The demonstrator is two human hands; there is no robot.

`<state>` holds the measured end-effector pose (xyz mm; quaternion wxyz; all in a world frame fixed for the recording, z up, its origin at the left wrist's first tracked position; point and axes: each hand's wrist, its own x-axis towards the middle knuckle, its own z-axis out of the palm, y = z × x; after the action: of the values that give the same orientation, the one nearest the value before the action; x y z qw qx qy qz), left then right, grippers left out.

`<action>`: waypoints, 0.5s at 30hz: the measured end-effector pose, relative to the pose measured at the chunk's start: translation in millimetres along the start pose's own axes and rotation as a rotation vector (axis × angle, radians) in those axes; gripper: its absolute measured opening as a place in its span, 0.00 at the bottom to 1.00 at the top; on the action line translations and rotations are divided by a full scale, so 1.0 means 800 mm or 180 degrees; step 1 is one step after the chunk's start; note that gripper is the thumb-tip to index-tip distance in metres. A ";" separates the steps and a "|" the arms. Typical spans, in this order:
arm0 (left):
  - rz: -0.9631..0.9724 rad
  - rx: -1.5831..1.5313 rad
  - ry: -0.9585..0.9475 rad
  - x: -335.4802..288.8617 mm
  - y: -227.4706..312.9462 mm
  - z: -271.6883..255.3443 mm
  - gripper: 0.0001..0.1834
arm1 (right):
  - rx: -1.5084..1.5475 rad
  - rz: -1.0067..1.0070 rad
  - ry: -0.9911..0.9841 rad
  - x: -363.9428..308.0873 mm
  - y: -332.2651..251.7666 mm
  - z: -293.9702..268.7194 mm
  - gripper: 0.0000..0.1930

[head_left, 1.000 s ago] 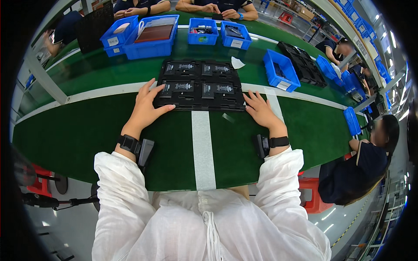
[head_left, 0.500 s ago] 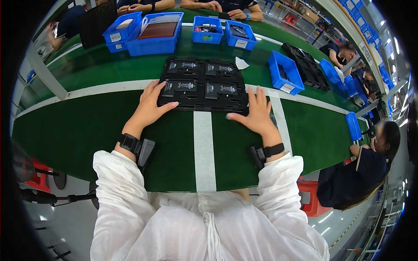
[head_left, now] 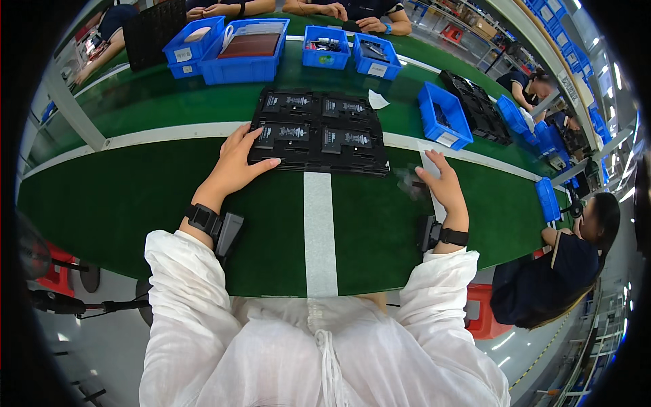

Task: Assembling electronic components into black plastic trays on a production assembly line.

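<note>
A black plastic tray [head_left: 315,159] lies on the green table, with flat black batteries [head_left: 346,139] set in its pockets. My left hand [head_left: 236,161] rests at the tray's left edge, fingers spread along its side and thumb by the near left corner. To the right of the tray, and apart from it, is my right hand [head_left: 444,184], with its fingers apart. Beside its thumb lies a crumpled-looking clear plastic piece [head_left: 409,184]; I cannot tell whether the thumb touches it. Both wrists wear black straps with small dark devices.
Blue bins [head_left: 244,71] stand beyond the tray, some with small parts. Another blue bin [head_left: 444,117] and black trays [head_left: 478,108] are at the right. A white paper scrap [head_left: 378,100] lies by the tray's far right corner. Co-workers sit opposite and at the right.
My right hand has left the tray's right edge and moved right and toward me. The clear plastic piece now shows beside it. My left hand stays at the tray.
</note>
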<state>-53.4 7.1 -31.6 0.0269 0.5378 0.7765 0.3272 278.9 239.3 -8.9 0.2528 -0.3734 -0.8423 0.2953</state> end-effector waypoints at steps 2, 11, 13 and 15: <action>0.0051 0.0058 0.0005 -0.001 0.001 0.001 0.35 | 0.0151 0.0034 -0.0027 0.007 0.016 -0.003 0.28; 0.0187 -0.0003 0.0042 -0.007 0.000 0.003 0.35 | -0.1822 -0.0050 -0.0162 -0.022 -0.008 0.038 0.41; 0.0117 0.0020 0.0004 -0.007 0.003 0.000 0.35 | -0.1791 -0.0396 -0.0296 -0.021 -0.010 0.039 0.34; 0.0050 0.0142 -0.0001 -0.009 0.003 -0.003 0.34 | -0.1534 -0.0573 -0.0245 -0.016 -0.012 0.046 0.29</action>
<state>-49.4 0.4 -31.1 0.0126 0.5445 0.7793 0.3099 258.1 212.9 -31.1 0.1496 -0.3349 -0.9272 0.0764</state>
